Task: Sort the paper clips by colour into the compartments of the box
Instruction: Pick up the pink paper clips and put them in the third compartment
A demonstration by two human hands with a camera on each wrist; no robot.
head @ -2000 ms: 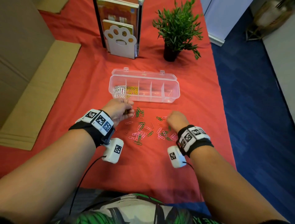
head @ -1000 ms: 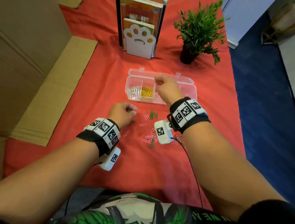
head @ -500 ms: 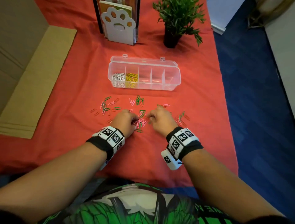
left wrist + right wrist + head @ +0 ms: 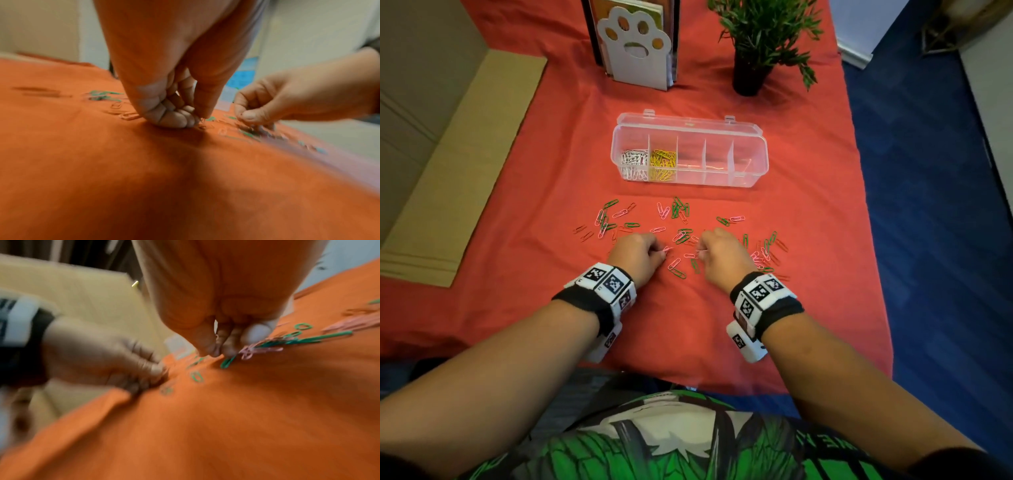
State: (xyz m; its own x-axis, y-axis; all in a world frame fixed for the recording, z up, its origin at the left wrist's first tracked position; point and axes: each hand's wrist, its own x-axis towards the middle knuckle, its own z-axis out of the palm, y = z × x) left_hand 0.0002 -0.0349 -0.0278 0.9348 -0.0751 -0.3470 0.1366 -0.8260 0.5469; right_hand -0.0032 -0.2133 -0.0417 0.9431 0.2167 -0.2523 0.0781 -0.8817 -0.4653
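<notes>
A clear compartment box (image 4: 750, 161) lies open on the red cloth. White clips (image 4: 632, 163) fill its leftmost compartment and yellow clips (image 4: 663, 163) the one beside it. Pink, green and red loose clips (image 4: 678, 209) lie scattered in front of the box. My left hand (image 4: 661, 250) is down in the pile, fingers curled, pinching a pink clip (image 4: 667, 248). My right hand (image 4: 702, 253) faces it a little to the right and pinches another pink clip (image 4: 691, 255). In the wrist views, the left hand (image 4: 200, 119) and right hand (image 4: 218, 352) both press thumb against fingers on the cloth.
A paw-shaped bookend (image 4: 635, 44) with books and a potted plant (image 4: 753, 44) stand behind the box. Flat cardboard (image 4: 458, 164) lies at the left edge. The table's right edge (image 4: 866, 205) drops to blue floor.
A second ago my right hand was over the box; it has come back to the pile. Both hands now sit close together among the clips, which lie more widely spread.
</notes>
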